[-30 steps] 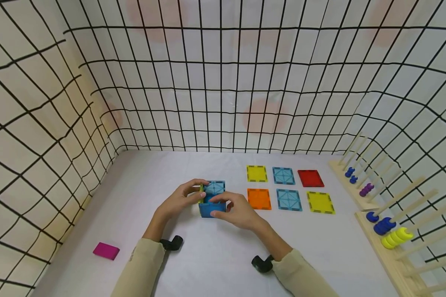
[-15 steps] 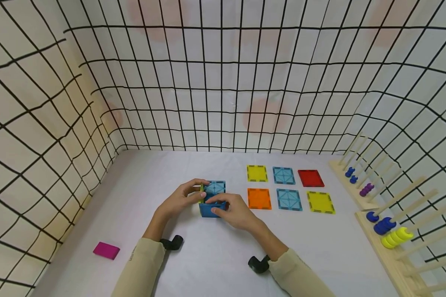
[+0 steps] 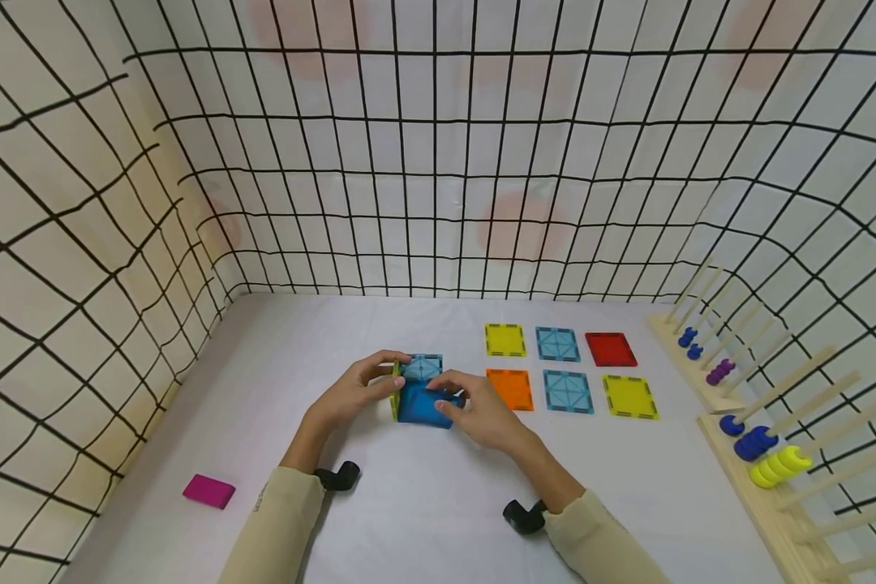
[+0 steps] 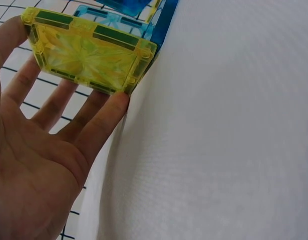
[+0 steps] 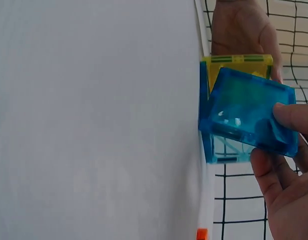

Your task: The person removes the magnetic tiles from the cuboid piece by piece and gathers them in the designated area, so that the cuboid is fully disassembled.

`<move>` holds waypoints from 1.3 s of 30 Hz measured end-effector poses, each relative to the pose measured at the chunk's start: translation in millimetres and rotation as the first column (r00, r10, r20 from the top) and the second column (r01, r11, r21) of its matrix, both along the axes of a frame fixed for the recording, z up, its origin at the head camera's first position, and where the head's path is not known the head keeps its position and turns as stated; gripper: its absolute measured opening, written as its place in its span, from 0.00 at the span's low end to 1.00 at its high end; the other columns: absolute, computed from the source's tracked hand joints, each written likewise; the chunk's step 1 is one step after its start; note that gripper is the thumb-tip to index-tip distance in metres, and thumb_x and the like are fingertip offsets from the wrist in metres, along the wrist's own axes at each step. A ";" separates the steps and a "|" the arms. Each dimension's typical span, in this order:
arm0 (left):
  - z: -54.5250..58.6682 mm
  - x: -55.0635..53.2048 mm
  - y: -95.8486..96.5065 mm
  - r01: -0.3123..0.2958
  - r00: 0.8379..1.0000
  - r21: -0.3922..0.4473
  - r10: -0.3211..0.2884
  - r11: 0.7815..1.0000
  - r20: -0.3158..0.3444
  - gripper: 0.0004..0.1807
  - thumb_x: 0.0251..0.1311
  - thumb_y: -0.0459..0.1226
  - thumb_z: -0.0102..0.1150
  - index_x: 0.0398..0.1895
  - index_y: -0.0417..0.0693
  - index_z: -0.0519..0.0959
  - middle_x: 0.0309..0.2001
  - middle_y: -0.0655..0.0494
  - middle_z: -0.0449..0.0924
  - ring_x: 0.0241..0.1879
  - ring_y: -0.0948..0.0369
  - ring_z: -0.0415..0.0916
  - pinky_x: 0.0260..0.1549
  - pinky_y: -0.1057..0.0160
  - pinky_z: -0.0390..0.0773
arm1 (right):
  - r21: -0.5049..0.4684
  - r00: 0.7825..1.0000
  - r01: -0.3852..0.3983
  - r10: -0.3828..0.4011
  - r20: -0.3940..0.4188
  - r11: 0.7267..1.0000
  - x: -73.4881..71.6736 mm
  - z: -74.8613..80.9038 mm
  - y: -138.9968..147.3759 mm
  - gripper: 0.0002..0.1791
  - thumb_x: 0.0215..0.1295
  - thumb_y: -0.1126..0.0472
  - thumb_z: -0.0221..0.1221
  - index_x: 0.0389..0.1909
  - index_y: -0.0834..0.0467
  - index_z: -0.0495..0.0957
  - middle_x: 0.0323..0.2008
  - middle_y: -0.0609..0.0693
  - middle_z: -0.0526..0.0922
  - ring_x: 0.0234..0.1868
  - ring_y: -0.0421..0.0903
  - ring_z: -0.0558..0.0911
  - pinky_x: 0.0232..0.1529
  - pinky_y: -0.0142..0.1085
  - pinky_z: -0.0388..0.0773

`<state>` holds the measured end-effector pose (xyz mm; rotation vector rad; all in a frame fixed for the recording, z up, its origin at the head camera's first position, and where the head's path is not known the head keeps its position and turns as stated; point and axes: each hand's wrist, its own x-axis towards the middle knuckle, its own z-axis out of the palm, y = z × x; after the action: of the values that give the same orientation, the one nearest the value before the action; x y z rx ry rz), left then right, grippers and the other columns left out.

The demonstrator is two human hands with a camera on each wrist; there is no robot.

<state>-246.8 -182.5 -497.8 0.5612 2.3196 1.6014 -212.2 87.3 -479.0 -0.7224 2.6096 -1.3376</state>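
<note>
My left hand [image 3: 358, 391] grips an upright yellow magnetic tile [image 4: 86, 56] by its edges, thumb and fingers on opposite sides. A light-blue magnetic tile [image 3: 423, 367] stands at the back, joined to the yellow one at a corner. Beneath them lies a blue base tile [image 5: 203, 95], seen edge-on in the right wrist view. My right hand [image 3: 480, 410] pinches a translucent blue magnetic tile [image 5: 249, 112] between thumb and fingers. That tile is held tilted at the near side of the small structure and overlaps the yellow and light-blue tiles in the right wrist view.
To the right lie two rows of flat tiles, among them an orange tile [image 3: 511, 391], a red tile [image 3: 610, 349] and a yellow tile [image 3: 630, 397]. Wooden peg racks [image 3: 748, 470] with beads line the right side. A magenta block [image 3: 208, 491] lies at left. Black netting [image 3: 434, 172] surrounds the table.
My right hand has shifted slightly right with the blue tile, which has turned askew and now shows its broad face more. My left hand has stayed in place on the yellow tile.
</note>
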 end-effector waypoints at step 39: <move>4.2 -0.9 -1.9 -0.003 0.980 -0.037 -0.004 0.999 -0.198 0.38 0.50 0.43 0.81 0.67 0.56 0.77 0.68 0.57 0.70 0.65 0.50 0.70 0.65 0.41 0.76 | -0.016 0.942 0.255 -0.245 0.228 0.967 12.9 -10.4 117.3 0.25 0.60 0.55 0.74 0.56 0.51 0.75 0.44 0.54 0.82 0.38 0.48 0.83 0.36 0.32 0.85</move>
<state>-247.6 -184.4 -493.6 0.7433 2.4849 1.5623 -199.3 204.5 -489.5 -0.2283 2.5582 -1.4511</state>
